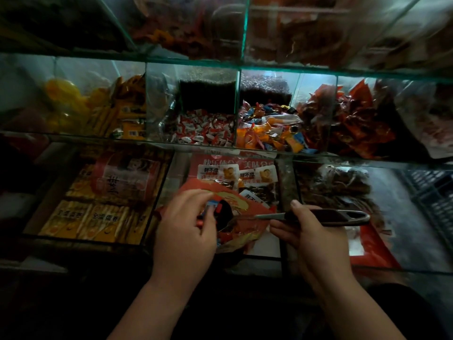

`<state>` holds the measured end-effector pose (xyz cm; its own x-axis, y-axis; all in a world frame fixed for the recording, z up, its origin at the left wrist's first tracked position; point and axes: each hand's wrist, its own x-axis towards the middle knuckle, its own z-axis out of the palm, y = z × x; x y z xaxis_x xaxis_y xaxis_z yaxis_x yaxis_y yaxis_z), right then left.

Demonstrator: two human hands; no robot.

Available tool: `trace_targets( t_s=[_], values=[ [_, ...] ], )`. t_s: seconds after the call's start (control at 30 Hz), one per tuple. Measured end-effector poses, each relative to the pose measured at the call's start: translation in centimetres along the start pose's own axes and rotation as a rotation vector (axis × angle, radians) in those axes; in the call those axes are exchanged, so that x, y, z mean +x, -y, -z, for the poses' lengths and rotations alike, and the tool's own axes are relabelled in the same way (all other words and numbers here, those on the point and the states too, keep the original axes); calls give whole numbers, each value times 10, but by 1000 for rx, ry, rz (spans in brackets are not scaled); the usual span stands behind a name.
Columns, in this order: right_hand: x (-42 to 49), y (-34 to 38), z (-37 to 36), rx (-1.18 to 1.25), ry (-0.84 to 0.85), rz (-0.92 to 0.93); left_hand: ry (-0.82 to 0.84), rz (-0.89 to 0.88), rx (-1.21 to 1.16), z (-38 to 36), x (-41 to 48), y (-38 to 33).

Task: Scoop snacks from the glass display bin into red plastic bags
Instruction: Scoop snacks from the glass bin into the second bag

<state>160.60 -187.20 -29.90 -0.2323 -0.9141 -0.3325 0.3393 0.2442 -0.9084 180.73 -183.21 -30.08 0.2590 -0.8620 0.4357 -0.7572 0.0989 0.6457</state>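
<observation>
My left hand (186,224) grips the rim of a red plastic bag (241,217) and holds its mouth open over the front of the lower glass bin (171,173). A few small wrapped snacks show inside the bag next to my fingers. My right hand (304,229) grips the dark handle of a metal scoop (326,217). The scoop's bowl end reaches left into the bag's mouth and is partly hidden there. The lower bin behind the bag holds flat packets with white labels (257,177).
A middle glass shelf holds bins of red-and-white candies (206,128), mixed orange and blue candies (269,133) and red packets (355,123). Yellow boxes (90,217) fill the lower left bin. Dark dried snacks (335,185) lie lower right. A dark counter edge runs below my hands.
</observation>
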Motion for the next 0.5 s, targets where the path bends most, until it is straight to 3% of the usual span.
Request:
trace_targets(
  t_s=[0.13,0.27,0.37,0.5],
  values=[
    [-6,11,7,56,-3,-4,244,195,137,-23,11,-1],
    [-10,20,17,109,34,-30,347,280,205,-39,21,5],
    [-11,30,25,149,90,-72,332,254,163,-48,23,8],
    [-17,45,33,186,195,-76,190,171,138,-54,15,5]
  ],
)
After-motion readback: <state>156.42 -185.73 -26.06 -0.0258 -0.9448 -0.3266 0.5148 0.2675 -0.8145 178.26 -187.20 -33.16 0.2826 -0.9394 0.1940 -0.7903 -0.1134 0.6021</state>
